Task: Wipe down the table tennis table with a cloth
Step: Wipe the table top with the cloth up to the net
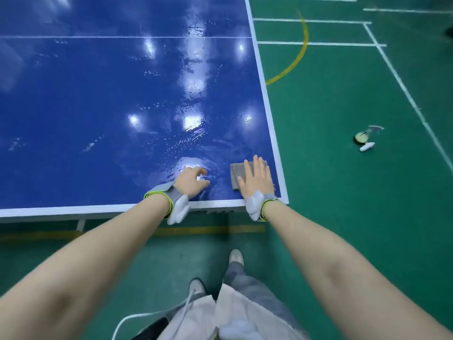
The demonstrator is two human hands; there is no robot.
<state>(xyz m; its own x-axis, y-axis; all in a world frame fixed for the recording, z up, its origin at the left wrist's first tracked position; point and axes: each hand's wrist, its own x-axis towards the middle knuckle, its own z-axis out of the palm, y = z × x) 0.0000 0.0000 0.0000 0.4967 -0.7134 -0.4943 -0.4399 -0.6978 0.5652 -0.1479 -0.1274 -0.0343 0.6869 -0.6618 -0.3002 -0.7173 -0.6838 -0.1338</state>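
Observation:
The blue table tennis table [98,94] fills the upper left, its surface wet and streaked, with white edge lines. Near its front right corner lies a folded grey cloth [235,174]. My right hand [256,179] lies flat on the cloth with fingers spread, pressing it to the table. My left hand [190,181] rests on the wet surface just left of the cloth, fingers loosely curled, holding nothing. Both wrists wear grey bands with green trim.
Green sports floor with white and yellow court lines lies to the right and below. A small object with a white handle [365,141] lies on the floor at the right. My feet [236,257] stand just before the table's front edge [73,213].

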